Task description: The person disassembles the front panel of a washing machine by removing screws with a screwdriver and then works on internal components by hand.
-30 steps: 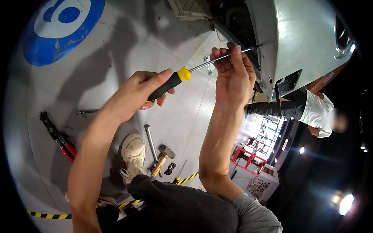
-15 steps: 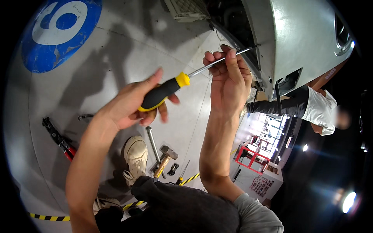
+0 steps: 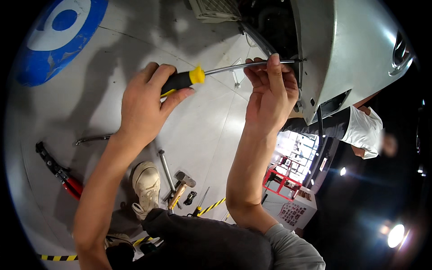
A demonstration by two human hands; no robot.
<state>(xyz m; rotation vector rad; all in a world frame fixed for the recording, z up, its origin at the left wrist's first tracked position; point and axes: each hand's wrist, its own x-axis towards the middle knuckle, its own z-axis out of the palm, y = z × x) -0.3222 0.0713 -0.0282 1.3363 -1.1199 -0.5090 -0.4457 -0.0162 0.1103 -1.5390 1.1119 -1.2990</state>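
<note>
Driver [image 3: 179,81] sits upper centre of frame, strung between both my hands. Long axis runs nearly level across the picture: handle to the left, tip to the right, rising slightly toward the tip. Shaft [image 3: 222,69] is bare between the yellow collar and my right fingers.

Left hand [image 3: 145,101]: back of the hand toward camera, fingers curled round the handle, thumb along its lower side. Right hand [image 3: 272,90]: palm toward camera, thumb over the shaft, fingers behind it, narrow hold out near the dark tip end. How hard it pinches, can't tell.

Key relation: tip vs. edge of the pale panel [image 3: 330,49], upper right. Tip points right and meets, or nearly meets, a small dark spot there. Can't tell whether it's seated. Right hand is clearly the nearer one to that spot; left is back at the far end, roughly in line with the shaft.

On the floor, lower left to lower centre: snips [image 3: 58,171], hammer [image 3: 185,179], both well apart from my hands.
</note>
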